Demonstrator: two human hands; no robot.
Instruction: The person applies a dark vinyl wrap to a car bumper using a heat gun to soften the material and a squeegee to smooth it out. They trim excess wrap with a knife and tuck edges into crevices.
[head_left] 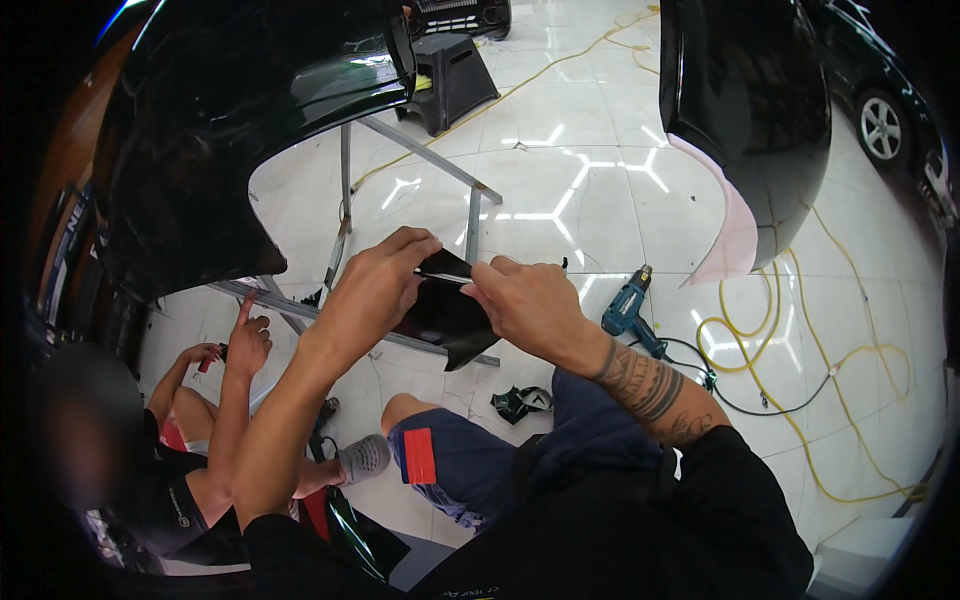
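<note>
In front of me, a glossy black piece (440, 325) with a pointed lower corner is held up between both hands; whether it is film or a thin panel I cannot tell. My left hand (375, 280) pinches its upper left edge, fingers closed. Opposite it, my right hand (530, 305) grips the upper right edge with thumb and bent fingers. A narrow dark strip of the piece spans the gap between the hands. Behind it stands a grey metal frame (425, 160). A flat red rectangle (420, 456) lies against my blue shorts at the thigh.
A large glossy black car panel (200, 150) fills the upper left; another (745, 110) with a pink edge sheet hangs right. A teal heat gun (628, 310), yellow hose (780, 370) and crumpled black scrap (520, 403) lie on the floor. A co-worker (190, 440) crouches left, one finger raised toward the frame.
</note>
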